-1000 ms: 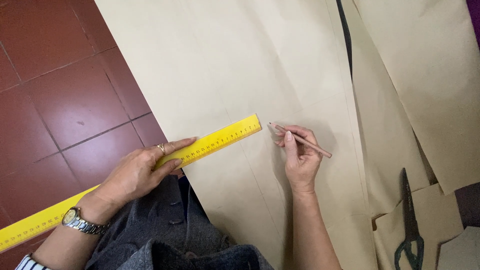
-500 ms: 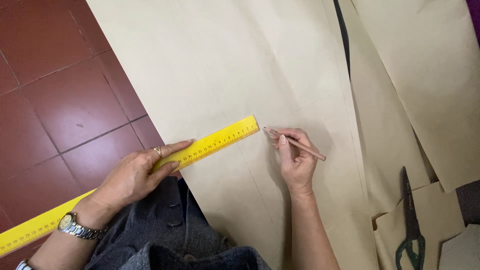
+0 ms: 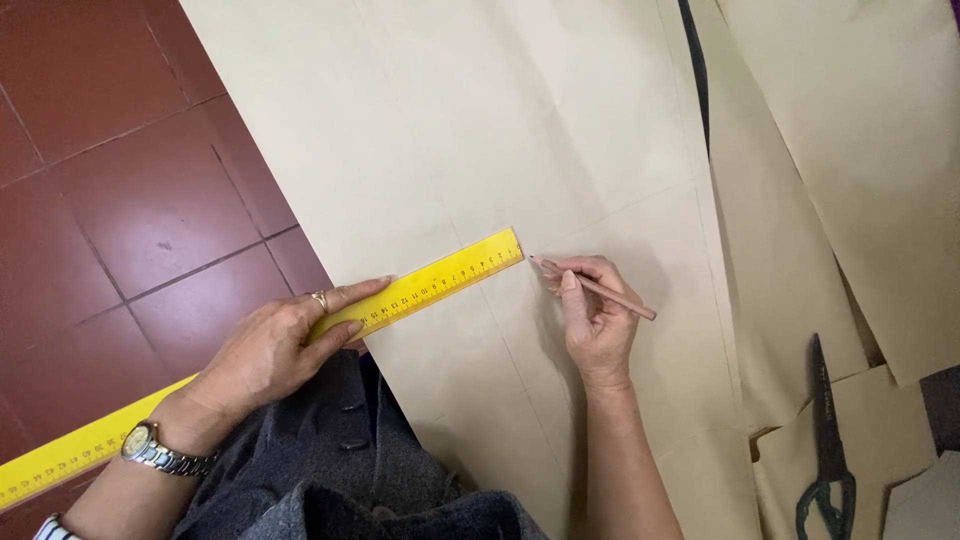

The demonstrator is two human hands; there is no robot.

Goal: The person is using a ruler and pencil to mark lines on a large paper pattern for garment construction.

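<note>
Hands: left hand flat on a yellow ruler, fingers pressing it to tan paper spread on the floor; right hand pinching a pencil, its tip just beside the ruler's far end, seemingly touching paper. Ruler's long axis runs diagonally, lower left to upper right. Scissors lie well apart, right.

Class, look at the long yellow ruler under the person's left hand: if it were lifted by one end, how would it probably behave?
The yellow ruler is long, thin and flat, so it would probably sag or wobble slightly at its far end. It lies flat on the brown paper, so rolling seems unlikely. The left hand presses it down, hinting it may slide easily on the paper.
</note>
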